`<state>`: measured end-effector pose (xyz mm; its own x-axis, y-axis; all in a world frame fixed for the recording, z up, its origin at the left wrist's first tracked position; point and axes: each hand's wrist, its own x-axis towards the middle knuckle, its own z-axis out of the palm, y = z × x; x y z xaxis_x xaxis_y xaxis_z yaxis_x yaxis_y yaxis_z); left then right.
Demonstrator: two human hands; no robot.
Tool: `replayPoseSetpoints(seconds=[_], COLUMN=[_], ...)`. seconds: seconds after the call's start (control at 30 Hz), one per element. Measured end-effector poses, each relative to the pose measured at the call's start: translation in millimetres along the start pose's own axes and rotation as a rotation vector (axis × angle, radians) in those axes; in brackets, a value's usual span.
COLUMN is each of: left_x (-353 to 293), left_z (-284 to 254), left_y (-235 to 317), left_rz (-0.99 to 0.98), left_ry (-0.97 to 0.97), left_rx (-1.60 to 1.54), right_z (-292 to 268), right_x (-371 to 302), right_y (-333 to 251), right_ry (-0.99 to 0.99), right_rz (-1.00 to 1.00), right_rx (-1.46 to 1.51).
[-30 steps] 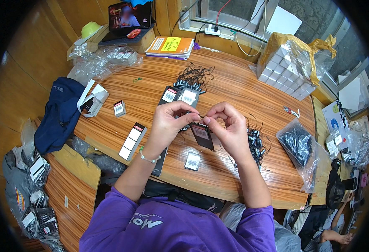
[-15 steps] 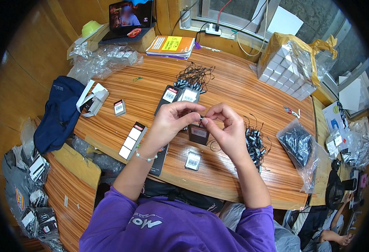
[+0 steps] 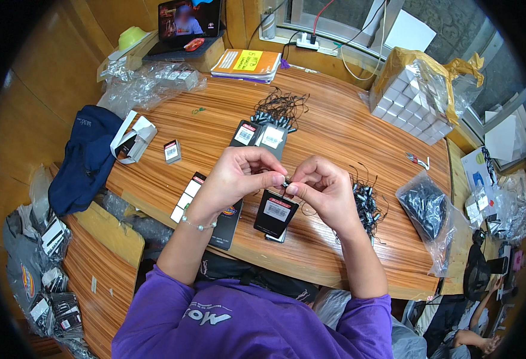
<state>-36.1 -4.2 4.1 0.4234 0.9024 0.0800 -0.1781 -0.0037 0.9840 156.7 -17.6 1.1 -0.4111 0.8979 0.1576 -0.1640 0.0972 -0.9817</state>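
Observation:
Over the middle of the table, my left hand (image 3: 245, 176) and my right hand (image 3: 326, 190) meet, each with thumb and forefinger pinched on a thin black tag string. From it hangs a black hang tag (image 3: 270, 224) with a red strip and a white barcode label, its face turned up to me. Another tag lies beneath, mostly hidden. Beyond my hands are two stacks of tags (image 3: 272, 137) beside a bundle of black strings (image 3: 279, 107). A second heap of strings (image 3: 366, 206) sits just right of my right hand. Left of my left wrist lies a long black card (image 3: 186, 196) with white labels.
A small tag stack (image 3: 172, 152), a white box (image 3: 138, 141) and a dark blue bag (image 3: 86, 158) are at left. At right lie snips (image 3: 417, 160), a plastic bag of black strings (image 3: 424, 206) and wrapped small white boxes (image 3: 409, 105). Notebooks (image 3: 245, 64) and a laptop (image 3: 188, 24) stand behind.
Both hands have come slightly nearer me. The hanging tag has swung toward me, now showing its barcode label and covering most of the loose tag on the table.

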Motion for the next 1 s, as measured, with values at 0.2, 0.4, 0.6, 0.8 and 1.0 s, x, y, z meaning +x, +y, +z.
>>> replayPoseSetpoints(seconds=[0.2, 0.4, 0.6, 0.8, 1.0], left_x=[7, 8, 12, 10, 12], left_z=[8, 30, 43, 34, 32], left_y=[4, -22, -33, -30, -29], left_rz=[0.131, 0.499, 0.369, 0.227, 0.237], left_ry=[0.118, 0.34, 0.302, 0.288, 0.165], left_rx=[0.275, 0.678, 0.471, 0.462, 0.553], right_z=[8, -8, -8, -12, -13], right_x=[8, 14, 14, 14, 14], right_y=[4, 13, 16, 12, 16], right_ry=[0.099, 0.21, 0.297, 0.419, 0.38], right_rz=[-0.084, 0.046, 0.004, -0.036, -0.033], right_rx=[0.043, 0.191, 0.39, 0.492, 0.538])
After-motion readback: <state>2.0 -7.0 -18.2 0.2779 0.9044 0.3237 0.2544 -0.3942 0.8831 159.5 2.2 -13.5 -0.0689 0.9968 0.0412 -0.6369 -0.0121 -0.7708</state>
